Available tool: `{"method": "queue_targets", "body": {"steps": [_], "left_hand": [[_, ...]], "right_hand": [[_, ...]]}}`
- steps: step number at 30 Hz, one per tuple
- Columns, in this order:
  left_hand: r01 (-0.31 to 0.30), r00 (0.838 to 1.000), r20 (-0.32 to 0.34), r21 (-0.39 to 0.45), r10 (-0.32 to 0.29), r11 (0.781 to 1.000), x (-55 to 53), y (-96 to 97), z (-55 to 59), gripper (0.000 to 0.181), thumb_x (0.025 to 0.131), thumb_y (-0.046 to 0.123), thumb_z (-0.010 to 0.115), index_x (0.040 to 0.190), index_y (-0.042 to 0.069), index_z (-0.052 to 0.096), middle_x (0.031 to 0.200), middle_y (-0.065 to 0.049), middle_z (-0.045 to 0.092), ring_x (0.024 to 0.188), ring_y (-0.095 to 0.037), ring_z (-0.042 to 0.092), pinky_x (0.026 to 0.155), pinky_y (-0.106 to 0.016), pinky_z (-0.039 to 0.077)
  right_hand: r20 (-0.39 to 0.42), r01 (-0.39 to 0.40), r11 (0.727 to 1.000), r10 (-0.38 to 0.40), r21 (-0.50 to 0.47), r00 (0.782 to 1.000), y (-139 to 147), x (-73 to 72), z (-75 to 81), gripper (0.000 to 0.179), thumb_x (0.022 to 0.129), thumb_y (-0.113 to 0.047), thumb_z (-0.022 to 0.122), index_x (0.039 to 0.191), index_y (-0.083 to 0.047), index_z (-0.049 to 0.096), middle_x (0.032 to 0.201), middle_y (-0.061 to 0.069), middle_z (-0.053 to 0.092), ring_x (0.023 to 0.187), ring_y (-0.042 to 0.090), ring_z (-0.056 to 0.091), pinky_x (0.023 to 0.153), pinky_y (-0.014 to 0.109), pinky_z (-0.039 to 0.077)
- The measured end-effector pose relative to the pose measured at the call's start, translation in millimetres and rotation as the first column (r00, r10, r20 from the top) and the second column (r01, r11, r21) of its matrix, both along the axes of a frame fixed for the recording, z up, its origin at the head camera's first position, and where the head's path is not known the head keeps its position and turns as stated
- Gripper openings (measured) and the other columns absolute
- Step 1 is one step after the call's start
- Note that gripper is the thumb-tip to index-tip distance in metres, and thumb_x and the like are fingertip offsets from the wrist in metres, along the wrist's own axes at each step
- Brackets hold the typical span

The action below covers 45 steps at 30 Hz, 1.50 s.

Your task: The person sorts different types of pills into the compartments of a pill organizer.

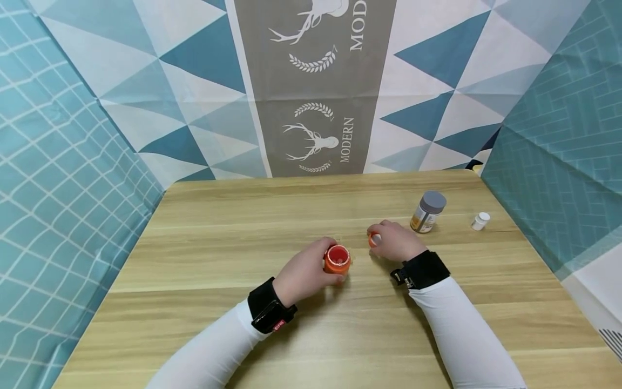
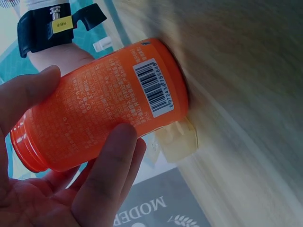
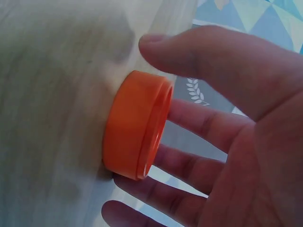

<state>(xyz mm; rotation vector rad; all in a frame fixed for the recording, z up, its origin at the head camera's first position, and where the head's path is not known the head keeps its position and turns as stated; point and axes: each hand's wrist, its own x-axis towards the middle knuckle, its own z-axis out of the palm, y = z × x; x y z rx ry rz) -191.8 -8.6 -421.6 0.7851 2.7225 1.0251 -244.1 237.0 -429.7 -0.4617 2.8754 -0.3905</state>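
Head view: we see the left hand (image 1: 306,272) wrapped round an open orange bottle (image 1: 336,268), which stands upright near the middle of the wooden table (image 1: 233,232). Its mouth faces up. From the left wrist we make out the thumb on one side of the printed wall and fingers on the other, a firm hold, with a barcode label (image 2: 154,88) near the base. A pale yellowish piece (image 2: 179,144) shows just past that base; we cannot tell whether they touch.

At the bottle's 2 o'clock, the right hand (image 1: 396,241) is at an orange lid (image 3: 130,125), which lies on the wood with its hollow side up. The right wrist shows us the fingers spread along the lid's far side and the thumb apart from it, so we see no pinch.

Farther out at 2 o'clock we find a grey-capped jar (image 1: 427,212), upright; at that jar's 3 o'clock stands a small white bottle (image 1: 480,221).
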Motion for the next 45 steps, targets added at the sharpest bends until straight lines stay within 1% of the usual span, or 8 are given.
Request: {"method": "queue_targets", "body": {"steps": [11, 17, 21, 25, 29, 33, 39, 45], "left_hand": [[0.046, 0.998, 0.035, 0.029, -0.047, 0.999, 0.5, -3.3, 2.7, 0.057, 0.071, 0.025, 0.086, 0.116, 0.013, 0.053, 0.101, 0.005, 0.061, 0.089, -0.006, 0.056, 0.082, -0.031, 0.051], [0.065, 0.994, 0.079, 0.062, -0.07, 0.996, -3.7, -0.5, 0.0, 0.056, 0.071, 0.025, 0.086, 0.115, 0.015, 0.053, 0.1, 0.007, 0.06, 0.087, -0.006, 0.056, 0.079, -0.03, 0.051], [0.077, 0.991, 0.101, 0.088, -0.086, 0.993, -8.0, 3.1, -1.0, 0.055, 0.07, 0.023, 0.086, 0.113, 0.015, 0.052, 0.098, 0.007, 0.061, 0.084, -0.006, 0.057, 0.075, -0.029, 0.051], [0.087, 0.99, 0.101, 0.109, -0.098, 0.99, -12.9, 7.4, -1.3, 0.054, 0.071, 0.022, 0.086, 0.112, 0.015, 0.052, 0.097, 0.007, 0.061, 0.083, -0.006, 0.057, 0.074, -0.028, 0.051], [0.093, 0.988, 0.111, 0.119, -0.107, 0.989, -16.5, 10.3, -1.1, 0.054, 0.071, 0.022, 0.085, 0.113, 0.015, 0.052, 0.098, 0.007, 0.062, 0.083, -0.007, 0.057, 0.075, -0.028, 0.051], [0.09, 0.988, 0.116, 0.095, -0.101, 0.991, -18.0, 10.4, -1.4, 0.053, 0.072, 0.022, 0.084, 0.112, 0.016, 0.051, 0.096, 0.006, 0.061, 0.079, -0.009, 0.057, 0.073, -0.029, 0.051], [0.122, 0.986, 0.104, 0.079, -0.13, 0.989, -16.8, 4.2, -4.5, 0.051, 0.074, 0.022, 0.083, 0.112, 0.017, 0.049, 0.095, 0.004, 0.062, 0.076, -0.012, 0.056, 0.068, -0.028, 0.05], [0.102, 0.989, 0.102, 0.084, -0.111, 0.991, -14.2, -9.0, -5.6, 0.051, 0.073, 0.022, 0.083, 0.111, 0.017, 0.049, 0.092, 0.004, 0.061, 0.073, -0.012, 0.055, 0.064, -0.027, 0.048]], "right_hand": [[-0.021, 0.033, 0.999, -0.033, 0.032, 0.999, -7, 4.6, -3.8, 0.044, 0.084, -0.022, 0.07, 0.125, -0.009, 0.062, 0.115, 0.015, 0.059, 0.097, 0.029, 0.055, 0.085, 0.047, 0.048], [-0.112, -0.014, 0.993, 0.0, -0.121, 0.994, -12, 17.1, 11.2, 0.047, 0.086, -0.021, 0.069, 0.131, -0.01, 0.058, 0.117, 0.015, 0.056, 0.092, 0.024, 0.055, 0.079, 0.044, 0.05], [-0.22, -0.045, 0.942, -0.031, -0.333, 0.975, -19, 29.2, 28.5, 0.046, 0.088, -0.017, 0.068, 0.131, -0.01, 0.057, 0.123, 0.013, 0.05, 0.092, 0.023, 0.053, 0.079, 0.044, 0.051], [-0.289, -0.088, 0.842, -0.083, -0.533, 0.954, -27, 44.0, 40.4, 0.044, 0.087, -0.008, 0.069, 0.128, -0.004, 0.053, 0.133, 0.014, 0.043, 0.107, 0.024, 0.049, 0.093, 0.049, 0.046], [-0.272, -0.129, 0.741, -0.075, -0.659, 0.959, -37, 59.1, 42.8, 0.034, 0.086, 0.001, 0.069, 0.115, 0.003, 0.05, 0.137, 0.018, 0.045, 0.118, 0.025, 0.046, 0.1, 0.052, 0.04], [-0.226, -0.14, 0.683, -0.037, -0.716, 0.974, -49, 73.4, 45.0, 0.026, 0.086, 0.007, 0.067, 0.104, 0.005, 0.048, 0.134, 0.025, 0.05, 0.118, 0.028, 0.049, 0.1, 0.057, 0.038], [-0.204, -0.118, 0.679, -0.047, -0.724, 0.978, -67, 90.4, 40.4, 0.021, 0.084, 0.01, 0.067, 0.099, 0.007, 0.052, 0.13, 0.027, 0.052, 0.118, 0.032, 0.048, 0.095, 0.057, 0.042], [-0.248, -0.135, 0.703, -0.062, -0.699, 0.967, -78, 91.0, 26.7, 0.023, 0.084, 0.007, 0.07, 0.103, 0.006, 0.058, 0.129, 0.023, 0.052, 0.118, 0.03, 0.048, 0.094, 0.054, 0.045]]}}
